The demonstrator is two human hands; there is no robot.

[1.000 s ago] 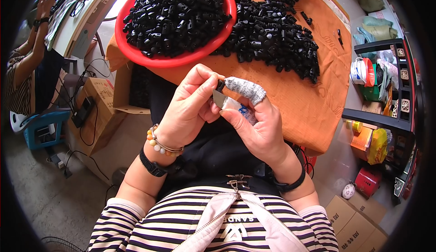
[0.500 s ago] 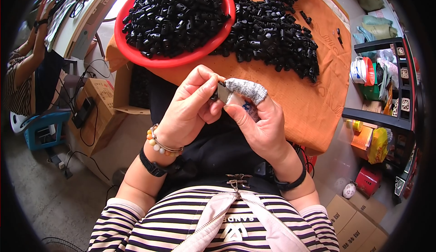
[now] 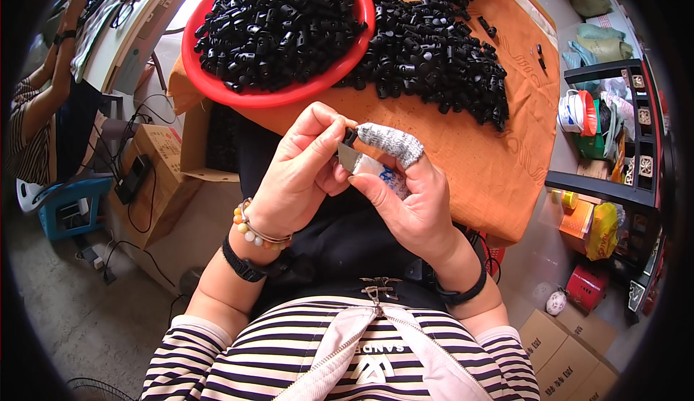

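My left hand is closed, pinching a small black plastic part between thumb and fingertips. In my right hand is a small knife: a flat metal blade with a white-and-blue wrapped handle. A grey knitted finger cover sits on my right index finger, its tip against the black part. The blade lies just below that part; whether its edge touches it is hidden by my fingers. Beyond my hands, a red basin heaped with similar black parts rests on the table, beside a loose pile of them.
An orange cloth covers the table. At left are a cardboard box with cables, a blue stool and another person's arm. A dark shelf and stacked cartons stand at right.
The blade and my right thumb have shifted slightly left and down. More of the black part shows between my fingertips. My left hand has hardly moved.
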